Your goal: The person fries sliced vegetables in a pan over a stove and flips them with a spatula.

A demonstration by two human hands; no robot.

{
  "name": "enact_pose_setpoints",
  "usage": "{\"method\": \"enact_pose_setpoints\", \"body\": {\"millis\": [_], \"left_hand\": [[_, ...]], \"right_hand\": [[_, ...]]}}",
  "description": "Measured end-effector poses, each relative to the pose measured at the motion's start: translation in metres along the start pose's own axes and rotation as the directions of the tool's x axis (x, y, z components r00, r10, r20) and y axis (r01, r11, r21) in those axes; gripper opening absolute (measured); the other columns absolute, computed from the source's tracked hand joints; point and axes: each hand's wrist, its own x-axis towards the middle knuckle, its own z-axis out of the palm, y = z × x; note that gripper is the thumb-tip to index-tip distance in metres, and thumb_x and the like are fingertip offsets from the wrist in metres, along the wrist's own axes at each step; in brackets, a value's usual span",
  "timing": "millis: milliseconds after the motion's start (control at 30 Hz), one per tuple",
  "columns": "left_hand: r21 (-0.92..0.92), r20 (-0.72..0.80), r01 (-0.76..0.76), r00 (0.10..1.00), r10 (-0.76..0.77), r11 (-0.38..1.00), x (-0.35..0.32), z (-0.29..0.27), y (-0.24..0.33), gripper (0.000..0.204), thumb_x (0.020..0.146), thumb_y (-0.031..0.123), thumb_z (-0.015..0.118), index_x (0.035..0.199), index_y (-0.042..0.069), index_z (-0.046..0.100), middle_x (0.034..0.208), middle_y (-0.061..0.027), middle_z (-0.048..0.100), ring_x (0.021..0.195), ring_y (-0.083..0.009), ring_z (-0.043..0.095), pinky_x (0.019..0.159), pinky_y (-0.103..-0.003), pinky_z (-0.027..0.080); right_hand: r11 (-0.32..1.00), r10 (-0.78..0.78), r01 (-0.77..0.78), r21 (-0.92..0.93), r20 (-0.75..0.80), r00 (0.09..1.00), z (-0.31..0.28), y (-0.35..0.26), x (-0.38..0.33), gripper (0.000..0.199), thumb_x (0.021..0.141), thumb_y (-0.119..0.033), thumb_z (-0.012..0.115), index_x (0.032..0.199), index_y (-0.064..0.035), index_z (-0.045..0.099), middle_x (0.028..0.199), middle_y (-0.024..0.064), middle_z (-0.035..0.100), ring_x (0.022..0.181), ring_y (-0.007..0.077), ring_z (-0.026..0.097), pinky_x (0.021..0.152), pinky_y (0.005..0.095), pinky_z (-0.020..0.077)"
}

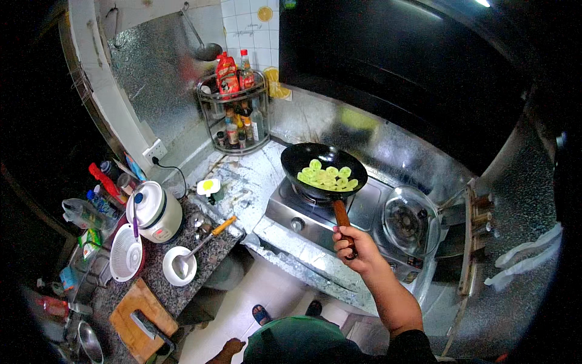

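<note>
One black wok (323,165) is sitting on the left of two burners at frame centre — about a dozen pale green slices (327,177) are lying in it. The right hand (356,244) is gripping its reddish-brown handle (344,219). The left hand (229,349), low in the frame, is hanging loose — empty, as far as I can tell. One glass lid (407,219) is covering the right burner.

One wok (324,162), two burners (407,222)

Cramped kitchen corner, foil-lined walls.
White tile wall (251,30) at 12 o'clock, dark range hood (388,54) at 1, speckled granite counter (206,255) at 8, pale tiled floor (260,291) at 6, wall socket (156,150) at 10.
</note>
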Motion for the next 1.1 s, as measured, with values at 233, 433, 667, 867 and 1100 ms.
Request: {"method": "enact_pose_setpoints", "body": {"millis": [233,433,667,867,1100], "left_hand": [[-0.003,-0.090,-0.181,0.980,0.180,0.983,0.037,0.012,-0.024,0.050,0.086,0.045,0.040,0.096,0.001,0.062,0.103,-0.0209,0.058,0.100,-0.0348,0.053,0.087,-0.042,0.042],[-0.722,-0.341,-0.121,0.919,-0.197,0.681,0.041,-0.066,0.022,0.042,0.078,0.040,0.057,0.096,0.002,0.062,0.089,-0.0176,0.063,0.084,-0.0264,0.060,0.078,-0.035,0.047],[-0.730,-0.298,-0.075,0.929,-0.219,0.679,0.029,-0.056,0.022,0.046,0.080,0.041,0.056,0.099,-0.001,0.059,0.075,-0.0124,0.064,0.062,-0.0201,0.062,0.064,-0.033,0.049],[-0.644,-0.321,-0.123,0.939,-0.121,0.755,-0.006,-0.013,-0.001,0.025,0.086,0.023,0.053,0.093,0.000,0.060,0.084,-0.0120,0.062,0.073,-0.0163,0.058,0.064,-0.031,0.049],[-0.577,-0.544,-0.391,0.839,0.020,0.717,0.000,0.024,-0.017,0.013,0.086,0.011,0.053,0.091,0.003,0.061,0.079,-0.0093,0.061,0.063,-0.0139,0.054,0.056,-0.031,0.047]], "right_hand": [[0.995,0.020,-0.026,0.097,0.064,0.998,0.012,-0.006,-0.004,0.017,0.083,-0.010,0.052,0.096,0.0002,0.048,0.075,0.0023,0.047,0.051,0.0037,0.039,0.036,0.0153,0.0306],[0.978,0.001,-0.036,0.204,0.171,0.985,0.026,0.010,0.006,0.013,0.082,-0.008,0.051,0.092,-0.0015,0.047,0.074,0.0010,0.047,0.051,0.0035,0.039,0.037,0.0148,0.0301],[0.969,-0.027,-0.009,0.247,0.142,0.990,0.037,0.019,0.009,0.013,0.083,-0.010,0.053,0.092,-0.0029,0.047,0.075,0.0001,0.046,0.053,0.0035,0.038,0.039,0.0146,0.0293],[0.973,-0.072,0.039,0.227,0.138,0.988,0.032,0.020,0.006,0.015,0.083,-0.010,0.056,0.089,-0.0069,0.042,0.075,0.0040,0.047,0.055,0.0073,0.042,0.040,0.0171,0.0317],[0.967,-0.056,0.028,0.252,0.103,0.993,0.035,0.021,0.004,0.014,0.083,-0.008,0.054,0.095,-0.0059,0.045,0.076,0.0019,0.045,0.053,0.0045,0.036,0.039,0.0159,0.0254]]}}
